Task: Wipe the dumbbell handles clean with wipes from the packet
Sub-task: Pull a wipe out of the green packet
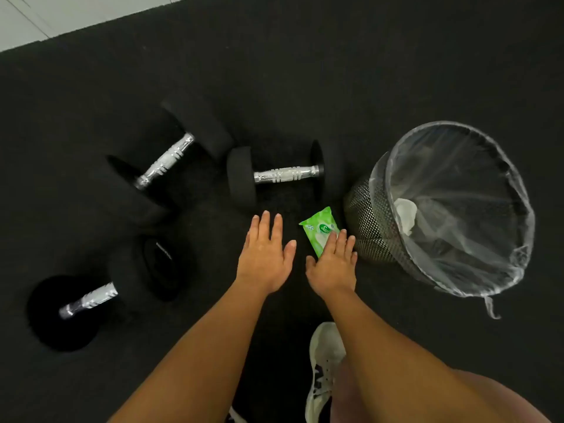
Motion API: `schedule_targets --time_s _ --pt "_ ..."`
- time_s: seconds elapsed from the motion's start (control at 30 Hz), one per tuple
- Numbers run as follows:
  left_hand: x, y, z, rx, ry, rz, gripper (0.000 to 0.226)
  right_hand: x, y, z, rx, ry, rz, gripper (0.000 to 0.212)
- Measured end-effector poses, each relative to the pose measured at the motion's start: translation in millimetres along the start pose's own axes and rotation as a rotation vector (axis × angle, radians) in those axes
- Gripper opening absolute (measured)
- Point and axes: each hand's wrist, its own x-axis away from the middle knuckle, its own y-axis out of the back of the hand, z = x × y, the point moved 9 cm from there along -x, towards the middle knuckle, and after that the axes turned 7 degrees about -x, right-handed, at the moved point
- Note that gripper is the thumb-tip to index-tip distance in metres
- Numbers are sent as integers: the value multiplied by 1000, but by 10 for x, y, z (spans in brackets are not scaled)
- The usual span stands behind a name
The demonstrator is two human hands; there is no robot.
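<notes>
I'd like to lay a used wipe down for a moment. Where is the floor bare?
Bare mat runs wide beyond the dumbbells, and below the bin on the right. It is crowded between the middle dumbbell, the wipes packet and both hands: left hand, right hand.

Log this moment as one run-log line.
stage: reaching for wipe | right hand: fingers on green wipe packet | left hand: open, empty | dumbbells: three on mat | bin: used wipe inside
</notes>
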Motion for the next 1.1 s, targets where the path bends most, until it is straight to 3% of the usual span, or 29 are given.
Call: schedule_targets --time_s 0.43,1.1 --pt "-344 -692 -296 -17 -181 70 63 -387 -345 -281 -93 -33 -71 77" --pt "-717 -1160 -368 -18 -319 171 64 -711 -613 -366 -96 123 -169 65"
